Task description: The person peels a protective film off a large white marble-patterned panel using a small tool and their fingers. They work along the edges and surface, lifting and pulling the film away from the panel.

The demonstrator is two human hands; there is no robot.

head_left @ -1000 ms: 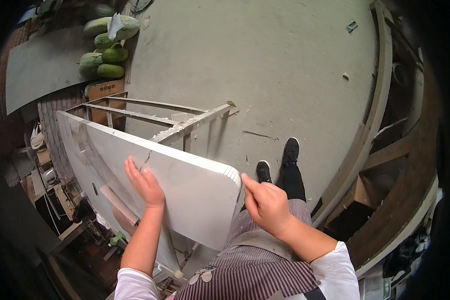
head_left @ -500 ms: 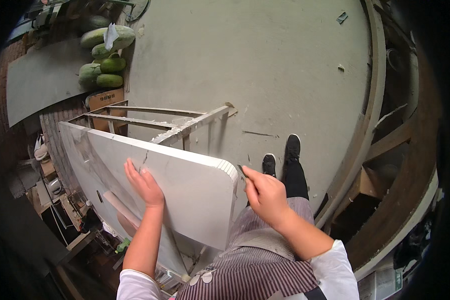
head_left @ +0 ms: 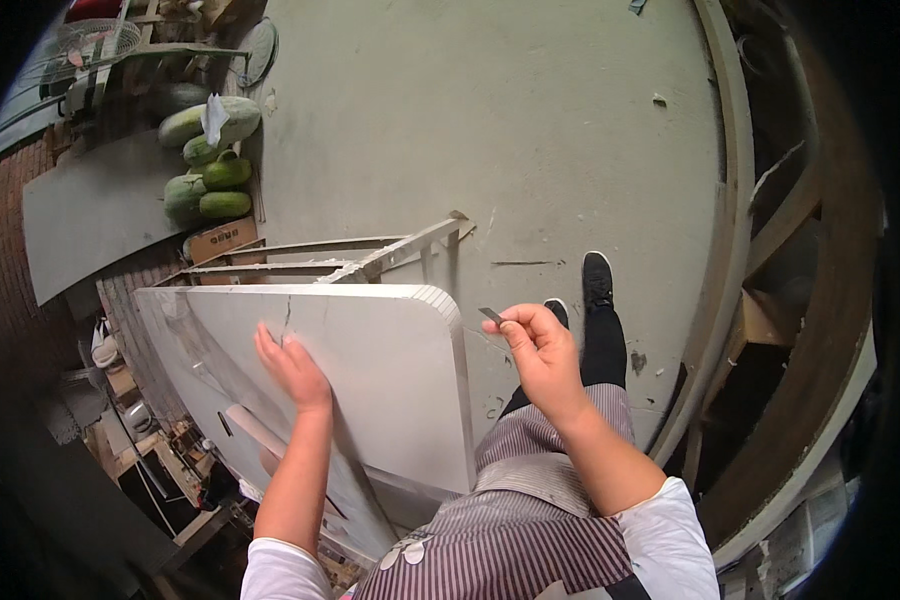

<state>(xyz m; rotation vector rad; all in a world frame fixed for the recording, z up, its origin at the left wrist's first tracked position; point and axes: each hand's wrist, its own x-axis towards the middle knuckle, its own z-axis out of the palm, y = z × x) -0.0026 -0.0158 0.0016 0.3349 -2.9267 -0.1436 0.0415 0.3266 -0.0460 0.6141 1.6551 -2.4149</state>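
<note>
A large white panel [head_left: 390,380] with a rounded corner and a scored-looking edge at that corner stands slanted in front of me. My left hand [head_left: 298,370] lies on its face with the fingers stretched out, close to a dark crack-like mark. Off the rounded corner, to its right, my right hand [head_left: 542,355] is closed in a pinch. Between thumb and fingers it grips a small flat dark blade [head_left: 491,315], whose tip points left toward the panel. The blade and the panel's edge are apart.
Behind the panel, a pale frame [head_left: 390,258] with scraps on it supports or adjoins it. Several green melons or gourds [head_left: 226,172] lie far left beside a grey sheet [head_left: 100,210]. A curved wooden structure [head_left: 735,180] runs along the right. My shoes [head_left: 597,280] stand on the concrete floor.
My right hand has risen and drawn away from the panel's corner, so more of the blade shows. My left hand stays on the panel. The view has shifted slightly.
</note>
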